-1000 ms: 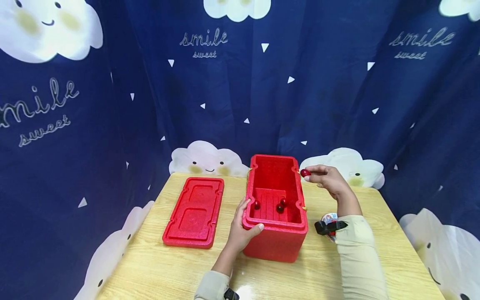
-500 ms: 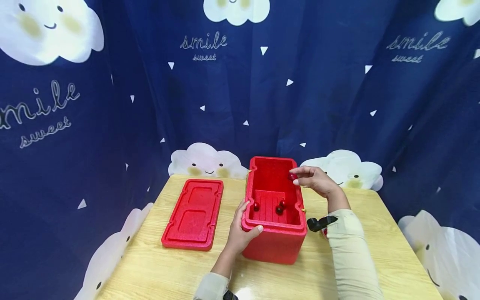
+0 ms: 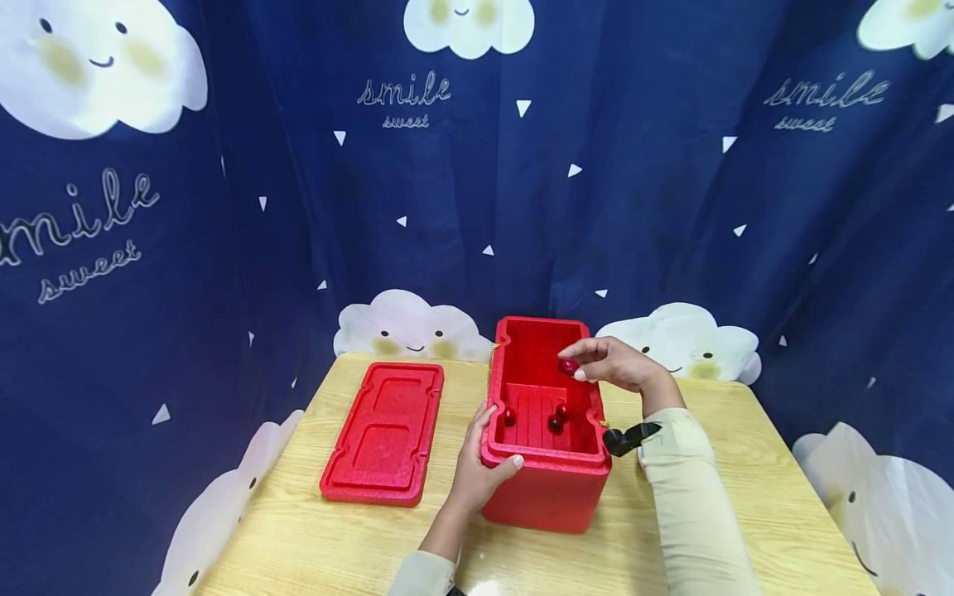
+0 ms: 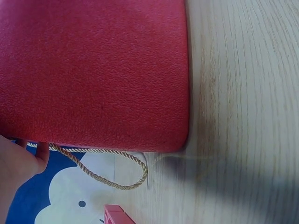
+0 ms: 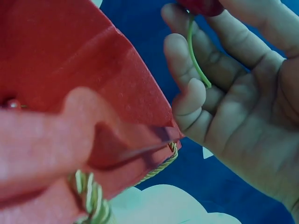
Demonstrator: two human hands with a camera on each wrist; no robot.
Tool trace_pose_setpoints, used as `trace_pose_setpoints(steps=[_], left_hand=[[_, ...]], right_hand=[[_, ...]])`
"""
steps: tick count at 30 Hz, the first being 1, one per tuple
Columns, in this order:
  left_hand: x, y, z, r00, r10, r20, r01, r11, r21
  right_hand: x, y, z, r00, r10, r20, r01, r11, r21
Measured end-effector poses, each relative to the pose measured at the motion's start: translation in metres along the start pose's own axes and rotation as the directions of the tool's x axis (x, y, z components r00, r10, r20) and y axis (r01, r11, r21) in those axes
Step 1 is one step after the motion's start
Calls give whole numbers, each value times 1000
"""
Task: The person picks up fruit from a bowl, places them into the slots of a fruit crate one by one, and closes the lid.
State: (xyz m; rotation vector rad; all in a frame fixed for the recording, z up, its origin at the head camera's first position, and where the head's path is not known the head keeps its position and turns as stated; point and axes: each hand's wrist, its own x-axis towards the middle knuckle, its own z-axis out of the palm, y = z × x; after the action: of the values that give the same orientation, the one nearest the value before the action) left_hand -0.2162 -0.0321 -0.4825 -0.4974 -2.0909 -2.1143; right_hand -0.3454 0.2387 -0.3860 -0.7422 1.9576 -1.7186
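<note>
A tall red foam box (image 3: pixel 546 501) stands open-topped on the table. My left hand (image 3: pixel 477 473) grips its near left corner, thumb across the front and fingers along the side. Over the opening, my right hand (image 3: pixel 617 366) pinches a dark red cherry (image 3: pixel 569 366) between thumb and fingertips. The right wrist view shows the green stem (image 5: pixel 192 51) of this cherry hanging down beside the fingers. On the box floor lie a cherry (image 3: pixel 509 416) at the left and two others, one red (image 3: pixel 562 410) and one darker (image 3: pixel 555 424), close together at the right.
A red lid (image 3: pixel 383 439) lies flat on the wooden table (image 3: pixel 276 530) left of the box. Gold cord (image 4: pixel 133 184) loops from the box's side. The right forearm hides most of a small dish on the right. A blue cloud-print curtain (image 3: pixel 447 190) hangs behind.
My right hand has carried the cherry leftward and slightly down, from outside the box's right rim to over its opening. My left hand keeps its hold on the corner.
</note>
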Motion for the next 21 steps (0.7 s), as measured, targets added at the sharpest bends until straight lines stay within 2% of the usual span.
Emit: trace_pose_setpoints(steps=[4, 11, 17, 21], left_hand=[[0, -1, 0, 1000, 6, -2, -6, 1000, -11], [0, -1, 1, 1000, 25, 1, -25, 1000, -14], [2, 0, 0, 999, 39, -5, -39, 999, -24], [1, -1, 0, 999, 51, -3, -51, 998, -21]], right_hand=[[6, -3, -1, 998, 29, 59, -27, 999, -42], [18, -1, -1, 985, 126, 120, -117, 990, -81], [30, 0, 2, 962, 216, 168, -208, 976, -62], [37, 1, 6, 943, 254, 217, -238, 967, -96]])
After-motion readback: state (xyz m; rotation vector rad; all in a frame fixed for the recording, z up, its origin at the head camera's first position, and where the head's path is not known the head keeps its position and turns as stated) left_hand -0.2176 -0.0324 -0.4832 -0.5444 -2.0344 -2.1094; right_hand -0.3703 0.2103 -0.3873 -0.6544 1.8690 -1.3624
